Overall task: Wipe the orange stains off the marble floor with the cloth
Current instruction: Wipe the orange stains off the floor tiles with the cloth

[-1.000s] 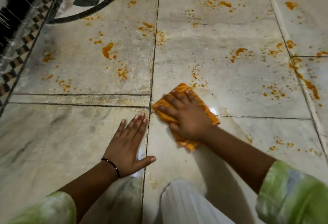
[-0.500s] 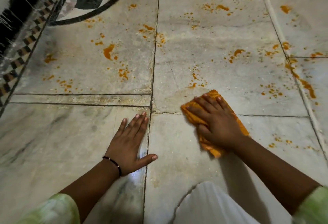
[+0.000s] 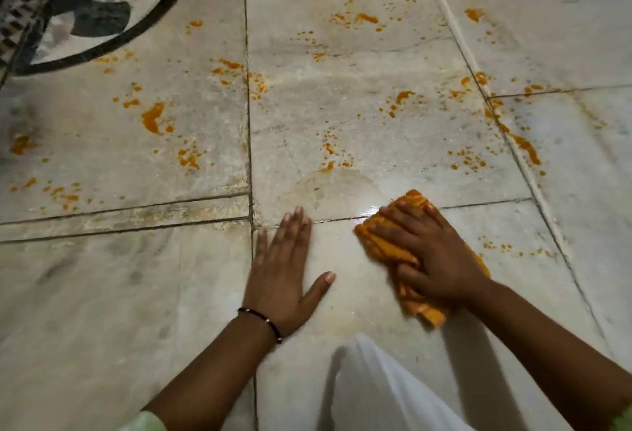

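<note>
Right hand, fingers spread flat, presses the orange cloth onto the marble floor at lower right of centre, so it rubs. Left hand, fingers together, lies flat, apparently bracing. Orange stains fill the upper frame.

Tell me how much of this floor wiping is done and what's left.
Done: only a wet, clean patch in front of the hands. In hand: the right hand presses the orange cloth flat on the floor near a tile joint; the left hand rests flat on the marble. Left: most of it, such as the big stain on the left tile, splashes at the far end and the streak along the right joint.
</note>
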Demonstrator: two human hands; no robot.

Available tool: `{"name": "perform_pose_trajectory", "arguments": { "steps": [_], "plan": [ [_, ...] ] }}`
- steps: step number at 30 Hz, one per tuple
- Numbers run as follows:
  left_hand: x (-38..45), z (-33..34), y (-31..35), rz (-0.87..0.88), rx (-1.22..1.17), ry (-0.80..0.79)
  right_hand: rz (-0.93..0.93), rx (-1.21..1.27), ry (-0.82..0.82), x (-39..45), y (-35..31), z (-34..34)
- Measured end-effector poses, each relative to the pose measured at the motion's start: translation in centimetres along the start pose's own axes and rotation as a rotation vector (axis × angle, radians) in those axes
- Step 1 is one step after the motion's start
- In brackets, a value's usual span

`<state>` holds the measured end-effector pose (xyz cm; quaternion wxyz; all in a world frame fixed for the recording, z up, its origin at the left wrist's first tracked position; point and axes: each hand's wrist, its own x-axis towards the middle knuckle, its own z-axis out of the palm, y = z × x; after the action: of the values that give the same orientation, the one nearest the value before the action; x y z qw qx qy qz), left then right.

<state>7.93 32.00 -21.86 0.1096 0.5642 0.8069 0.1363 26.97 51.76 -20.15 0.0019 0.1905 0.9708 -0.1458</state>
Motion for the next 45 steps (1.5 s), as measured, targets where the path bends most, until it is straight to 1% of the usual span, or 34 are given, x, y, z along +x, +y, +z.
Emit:
{"name": "perform_pose_trajectory", "arguments": {
  "steps": [3,6,9,12,13,15,17,19,21,23,25,28,30,32,34,36,38,40,43,45],
  "plan": [
    [0.1,1.7,1.3,-0.033,0.101,-0.067,0.106,-0.032,0.039,3.2,0.0,-0.5],
    [0.1,1.9,1.2,-0.027,0.161,-0.056,0.085,-0.078,0.030,4.1,-2.4,0.4],
    [0.2,1.9,1.3,-0.026,0.164,-0.047,0.028,-0.035,0.027,1.1,-3.6,1.1],
    [0.1,2.1,1.3,-0.041,0.168,-0.046,-0.030,-0.011,0.008,-4.0,-1.3,1.1],
    [0.1,2.1,1.2,-0.043,0.173,-0.042,-0.011,-0.017,0.021,-5.2,-0.1,0.8],
    [0.1,2.1,1.3,-0.043,0.180,-0.041,0.113,-0.036,0.060,-6.1,2.3,0.0],
    [0.2,2.0,1.3,-0.040,0.176,-0.046,0.259,-0.059,0.082,-4.4,3.2,-0.5],
    [0.2,2.0,1.5,-0.041,0.177,-0.048,0.315,-0.080,0.075,-1.3,2.6,-0.7],
    [0.2,1.9,1.5,-0.041,0.182,-0.053,0.268,-0.108,0.045,1.4,1.1,-0.5],
    [0.3,1.9,1.4,-0.040,0.190,-0.054,0.166,-0.130,0.026,2.3,-0.5,0.0],
    [0.3,1.9,1.4,-0.039,0.187,-0.051,0.086,-0.125,0.017,0.8,-1.5,0.6],
    [0.3,1.9,1.4,-0.040,0.187,-0.049,0.041,-0.081,0.025,-4.0,-0.3,0.8],
    [0.3,2.0,1.4,-0.036,0.185,-0.045,0.088,-0.041,0.044,-7.1,2.1,0.1],
    [0.3,2.0,1.4,-0.034,0.183,-0.044,0.213,-0.013,0.078,-8.6,4.9,-0.7],
    [0.3,2.0,1.5,-0.037,0.189,-0.051,0.324,-0.014,0.124,-7.7,6.8,-1.3],
    [0.3,1.9,1.6,-0.044,0.195,-0.054,0.376,-0.043,0.142,-4.9,7.3,-1.7],
    [0.3,1.9,1.6,-0.049,0.194,-0.059,0.349,-0.078,0.114,-1.9,6.2,-1.6],
    [0.3,1.9,1.5,-0.048,0.198,-0.066,0.247,-0.105,0.079,-0.3,4.4,-1.0],
    [0.2,1.9,1.4,-0.049,0.193,-0.069,0.118,-0.099,0.060,-2.4,2.5,0.0],
    [0.2,1.9,1.4,-0.049,0.188,-0.065,0.094,-0.065,0.050,-5.6,3.3,0.0]
  ]
}}
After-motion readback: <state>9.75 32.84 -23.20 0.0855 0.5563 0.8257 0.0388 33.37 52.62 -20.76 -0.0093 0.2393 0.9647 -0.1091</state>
